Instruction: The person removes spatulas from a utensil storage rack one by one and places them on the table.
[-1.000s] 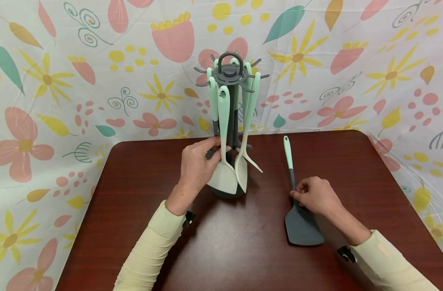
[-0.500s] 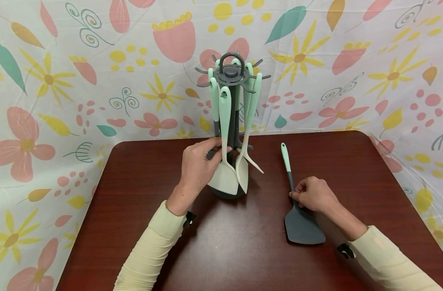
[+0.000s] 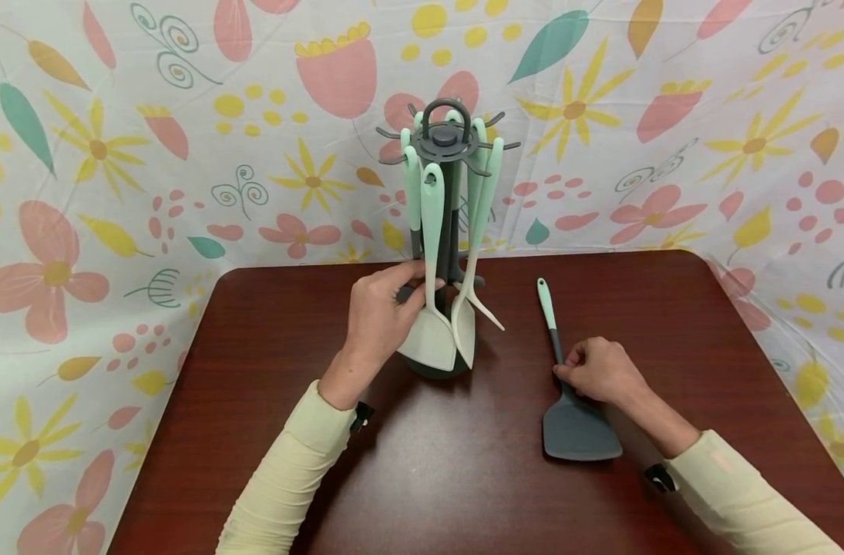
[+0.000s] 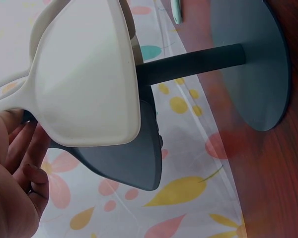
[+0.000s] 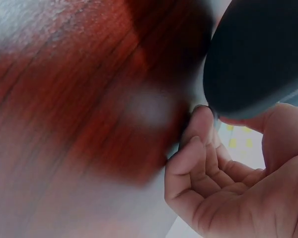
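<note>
Grey spatula (image 3: pixel 580 433) pinched by right hand (image 3: pixel 605 371); mint handle (image 3: pixel 546 307) beyond.

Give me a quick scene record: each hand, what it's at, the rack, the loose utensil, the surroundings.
Left hand: at the rack, fingers reaching behind the white turner's neck; exact grip hidden
Right hand: pinching the grey turner's shaft
Rack: upright, several mint-handled utensils hung around it
White turner: hanging at the front, blade down
Grey turner: off the rack, handle pointing away from the person; any lift unclear
Table: reddish-brown
Backdrop: floral
</note>
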Demonstrator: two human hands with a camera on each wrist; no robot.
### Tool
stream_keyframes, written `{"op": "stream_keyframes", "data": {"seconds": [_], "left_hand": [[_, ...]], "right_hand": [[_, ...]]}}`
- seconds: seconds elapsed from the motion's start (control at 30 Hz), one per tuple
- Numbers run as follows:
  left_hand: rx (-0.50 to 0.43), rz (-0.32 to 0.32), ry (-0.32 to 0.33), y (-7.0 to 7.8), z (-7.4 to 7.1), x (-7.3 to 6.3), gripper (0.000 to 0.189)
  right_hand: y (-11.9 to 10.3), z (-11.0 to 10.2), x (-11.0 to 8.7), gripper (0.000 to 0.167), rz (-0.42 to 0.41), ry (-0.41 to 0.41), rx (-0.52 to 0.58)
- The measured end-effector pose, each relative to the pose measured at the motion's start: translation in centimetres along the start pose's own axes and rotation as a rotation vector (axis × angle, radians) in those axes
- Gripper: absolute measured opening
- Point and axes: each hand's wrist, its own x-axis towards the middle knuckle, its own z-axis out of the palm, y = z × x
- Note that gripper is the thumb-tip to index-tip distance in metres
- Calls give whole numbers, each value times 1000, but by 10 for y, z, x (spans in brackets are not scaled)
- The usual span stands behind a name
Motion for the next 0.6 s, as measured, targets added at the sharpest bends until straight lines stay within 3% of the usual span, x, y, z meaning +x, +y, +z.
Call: {"op": "stream_keyframes", "data": {"seconds": [0.6], "left_hand": [[10,-5,0,1,0,0,16]], "right_hand": [[2,2,-2,29,-31,68,-54]]}}
